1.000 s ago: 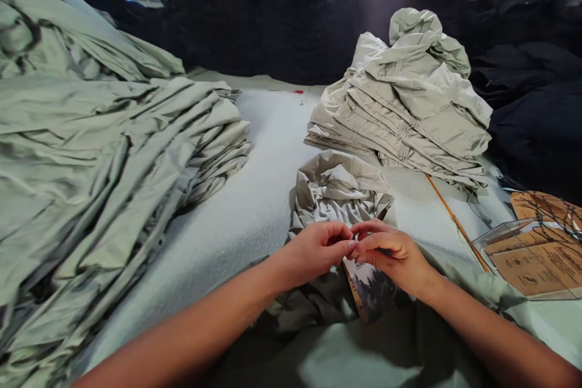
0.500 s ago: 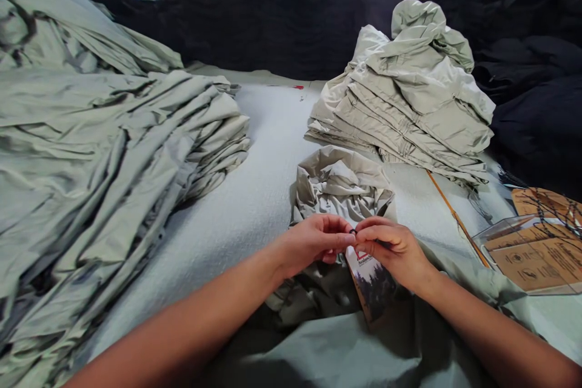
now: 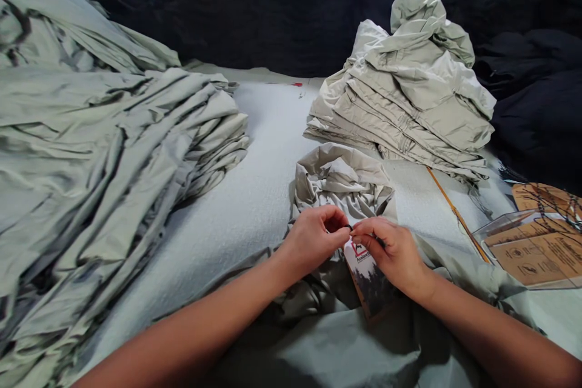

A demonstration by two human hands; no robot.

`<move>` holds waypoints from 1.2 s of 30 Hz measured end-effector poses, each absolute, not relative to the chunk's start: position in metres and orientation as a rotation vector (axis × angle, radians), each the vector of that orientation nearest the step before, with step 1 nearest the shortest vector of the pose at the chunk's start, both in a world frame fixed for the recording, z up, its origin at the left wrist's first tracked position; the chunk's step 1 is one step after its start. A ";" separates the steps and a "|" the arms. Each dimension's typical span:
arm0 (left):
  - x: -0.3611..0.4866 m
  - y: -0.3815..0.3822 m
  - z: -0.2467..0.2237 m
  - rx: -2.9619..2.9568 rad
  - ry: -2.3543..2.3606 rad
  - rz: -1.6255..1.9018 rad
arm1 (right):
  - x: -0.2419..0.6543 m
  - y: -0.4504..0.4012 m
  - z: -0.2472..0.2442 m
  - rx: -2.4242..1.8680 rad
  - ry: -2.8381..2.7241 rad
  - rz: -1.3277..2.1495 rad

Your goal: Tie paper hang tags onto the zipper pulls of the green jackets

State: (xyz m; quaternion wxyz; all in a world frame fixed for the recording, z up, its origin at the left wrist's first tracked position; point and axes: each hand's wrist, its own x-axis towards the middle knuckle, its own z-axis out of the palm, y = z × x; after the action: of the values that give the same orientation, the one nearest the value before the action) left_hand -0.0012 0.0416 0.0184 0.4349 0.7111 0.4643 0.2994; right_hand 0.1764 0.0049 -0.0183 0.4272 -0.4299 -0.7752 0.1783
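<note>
Both my left hand (image 3: pixel 321 235) and my right hand (image 3: pixel 391 250) pinch a small black cord (image 3: pixel 349 227) between thumb and fingertips, the two hands nearly touching. A hang tag (image 3: pixel 366 279) with a dark tree picture and a red logo hangs just below the cord, partly behind my right hand. Underneath lies a grey-green hooded garment (image 3: pixel 354 339), its gathered hood (image 3: pixel 343 176) spread beyond my fingers. How the cord joins the tag and the garment is hidden by my fingertips.
Folded garments (image 3: pixel 404 91) are piled at the back right of the white table (image 3: pixel 268 115). A larger heap of the same cloth (image 3: pixel 122 151) fills the left. At right lie an orange strip (image 3: pixel 457 213) and brown tags (image 3: pixel 530 254) with black cords. Dark stacks (image 3: pixel 282 18) line the back.
My left hand has turned slightly, its fingers more curled at the cord. My right hand has shifted a little, and more of the tag's top shows.
</note>
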 end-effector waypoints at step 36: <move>0.000 0.042 0.001 2.120 0.688 1.107 | 0.183 0.018 -0.007 -1.094 -1.195 1.419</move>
State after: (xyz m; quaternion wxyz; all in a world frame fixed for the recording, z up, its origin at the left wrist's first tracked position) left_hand 0.0000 0.0423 0.0007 0.3209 0.8069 0.2618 0.4212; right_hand 0.1828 0.0180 -0.0067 0.4742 -0.4473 -0.4885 0.5800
